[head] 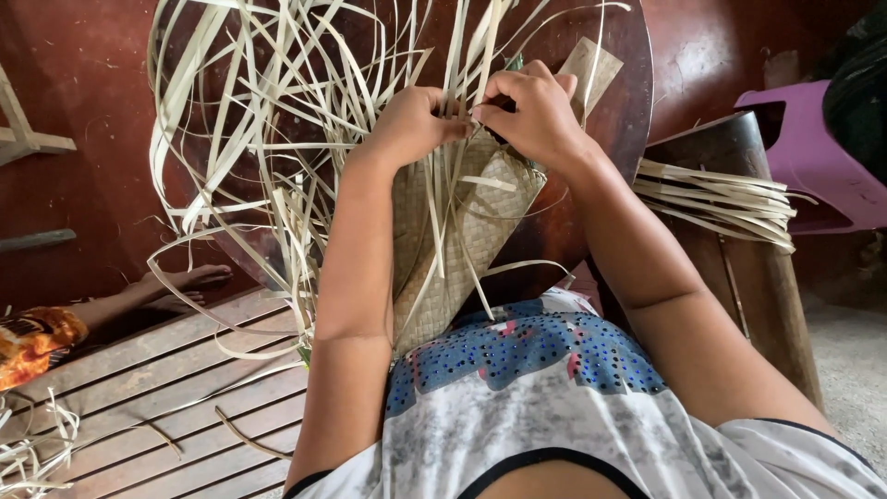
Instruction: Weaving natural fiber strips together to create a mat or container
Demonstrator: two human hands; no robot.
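Note:
A half-woven mat of pale palm-leaf strips rests against my lap and leans on a round dark wooden board. Many loose strip ends fan up and out to the left from its top edge. My left hand is closed on strips at the mat's upper edge. My right hand sits beside it, pinching a strip between thumb and fingers. The two hands almost touch.
A bundle of spare strips lies on a wooden stand at the right, with a purple plastic chair behind it. Another person's foot and patterned cloth rest on the slatted wooden floor at the left. Stray strips litter the slats.

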